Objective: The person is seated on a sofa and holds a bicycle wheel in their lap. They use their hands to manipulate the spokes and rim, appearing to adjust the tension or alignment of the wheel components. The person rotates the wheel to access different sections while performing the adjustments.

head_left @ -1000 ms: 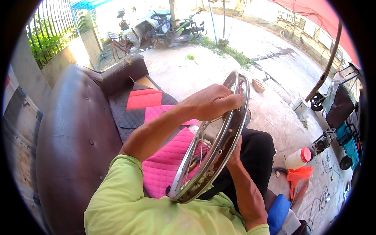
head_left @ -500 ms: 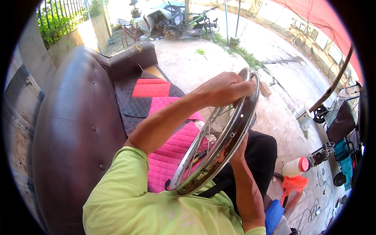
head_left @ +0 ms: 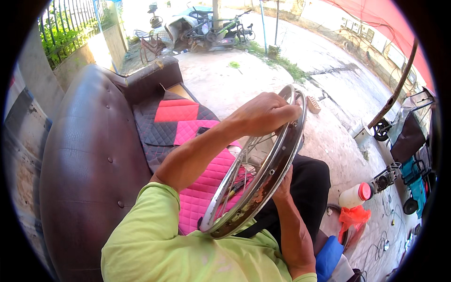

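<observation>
I hold a worn, spoked metal wheel rim (head_left: 260,197), with no tyre, tilted over my lap. My left hand (head_left: 270,113) is closed on its upper part, thumb over the edge. Low on the far side of the rim is my right hand (head_left: 283,187), its fingers hidden behind the metal. Through the spokes a yellow-handled tool (head_left: 233,191) shows on a pink quilted pad (head_left: 197,209), too small to make out its kind.
I sit on a brown padded sofa (head_left: 84,160). At right are a white tub with red lid (head_left: 351,197), an orange plastic bag (head_left: 352,218), cables (head_left: 383,239), machinery (head_left: 385,178), a brick (head_left: 314,104) and a leaning pole (head_left: 394,94). Parked bicycles (head_left: 218,33) stand beyond.
The view has shifted a little back and forth. The rim and both hands hold nearly the same pose, with my left hand still gripping the top.
</observation>
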`<action>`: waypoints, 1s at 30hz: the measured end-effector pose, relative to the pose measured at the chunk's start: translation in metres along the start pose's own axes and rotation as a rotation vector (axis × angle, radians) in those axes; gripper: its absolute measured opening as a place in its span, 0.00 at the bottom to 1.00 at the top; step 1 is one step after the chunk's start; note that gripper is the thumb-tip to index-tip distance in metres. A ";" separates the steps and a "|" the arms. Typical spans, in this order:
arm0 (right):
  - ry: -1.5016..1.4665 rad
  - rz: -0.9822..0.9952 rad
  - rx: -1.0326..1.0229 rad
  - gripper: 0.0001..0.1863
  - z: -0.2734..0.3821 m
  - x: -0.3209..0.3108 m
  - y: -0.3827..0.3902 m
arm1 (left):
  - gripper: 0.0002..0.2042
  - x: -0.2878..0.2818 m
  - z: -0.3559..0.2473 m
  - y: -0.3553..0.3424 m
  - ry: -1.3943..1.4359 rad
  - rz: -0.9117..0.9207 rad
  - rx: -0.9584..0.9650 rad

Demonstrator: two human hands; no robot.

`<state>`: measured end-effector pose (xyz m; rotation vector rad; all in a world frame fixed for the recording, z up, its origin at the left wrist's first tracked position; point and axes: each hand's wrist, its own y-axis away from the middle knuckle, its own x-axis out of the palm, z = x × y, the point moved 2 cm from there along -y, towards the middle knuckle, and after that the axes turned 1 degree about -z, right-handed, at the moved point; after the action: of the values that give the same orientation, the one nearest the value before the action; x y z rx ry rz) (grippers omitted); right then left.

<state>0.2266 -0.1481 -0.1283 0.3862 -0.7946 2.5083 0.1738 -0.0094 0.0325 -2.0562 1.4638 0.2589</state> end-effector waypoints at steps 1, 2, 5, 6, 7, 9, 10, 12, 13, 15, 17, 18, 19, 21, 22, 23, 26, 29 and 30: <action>0.026 -0.008 -0.002 0.16 0.000 0.000 0.001 | 0.25 0.001 0.002 0.000 0.014 0.001 0.002; 0.030 -0.019 0.000 0.16 0.001 0.002 0.001 | 0.25 0.002 0.005 0.000 0.032 0.001 0.001; -0.022 -0.031 0.010 0.13 0.002 0.003 -0.004 | 0.24 0.004 0.008 -0.002 0.083 0.005 0.001; -0.060 -0.040 -0.007 0.13 0.003 0.002 -0.005 | 0.24 0.005 0.009 -0.002 0.097 0.011 0.002; -0.098 -0.048 -0.024 0.14 0.008 0.001 -0.008 | 0.24 0.006 0.010 -0.003 0.112 0.015 0.003; -0.186 -0.029 -0.091 0.15 0.029 0.025 -0.019 | 0.24 0.005 0.007 0.000 0.144 0.006 -0.023; -0.132 -0.058 -0.154 0.16 0.034 0.028 -0.024 | 0.24 0.005 0.007 0.000 0.163 0.003 -0.034; -0.153 -0.102 -0.129 0.17 0.037 0.032 -0.027 | 0.24 0.004 0.011 0.000 0.195 -0.013 -0.030; -0.132 -0.101 -0.135 0.18 0.038 0.032 -0.027 | 0.24 0.003 0.009 0.001 0.211 -0.022 -0.032; -0.088 -0.102 -0.144 0.19 0.039 0.033 -0.027 | 0.25 0.002 0.012 0.003 0.203 -0.034 -0.030; -0.114 -0.087 -0.136 0.19 0.042 0.037 -0.026 | 0.25 -0.001 0.011 0.007 0.175 -0.007 -0.022; -0.106 -0.087 -0.101 0.19 0.044 0.035 -0.024 | 0.25 -0.003 0.011 0.008 0.161 0.006 -0.018; -0.088 -0.063 -0.087 0.19 0.044 0.036 -0.022 | 0.26 -0.006 0.013 0.009 0.119 0.018 -0.027; -0.035 -0.013 -0.071 0.18 0.048 0.035 -0.021 | 0.25 -0.008 0.013 0.010 0.109 0.015 -0.018; -0.040 0.008 -0.067 0.18 0.048 0.036 -0.018 | 0.25 -0.008 0.013 0.011 0.105 0.014 -0.012; -0.041 0.030 -0.071 0.18 0.050 0.037 -0.018 | 0.25 -0.008 0.013 0.010 0.110 0.004 -0.021; -0.004 0.066 -0.079 0.16 0.054 0.041 -0.015 | 0.24 -0.007 0.014 0.012 0.143 -0.020 -0.043; -0.066 0.163 -0.006 0.15 0.061 0.044 -0.013 | 0.22 -0.007 0.011 0.015 0.181 -0.023 -0.069; -0.021 0.156 -0.020 0.16 0.063 0.046 -0.013 | 0.24 -0.006 0.012 0.015 0.170 -0.036 -0.054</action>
<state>0.2019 -0.1605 -0.0541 0.3573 -0.8883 2.6419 0.1603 -0.0014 0.0207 -2.1916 1.5324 0.1129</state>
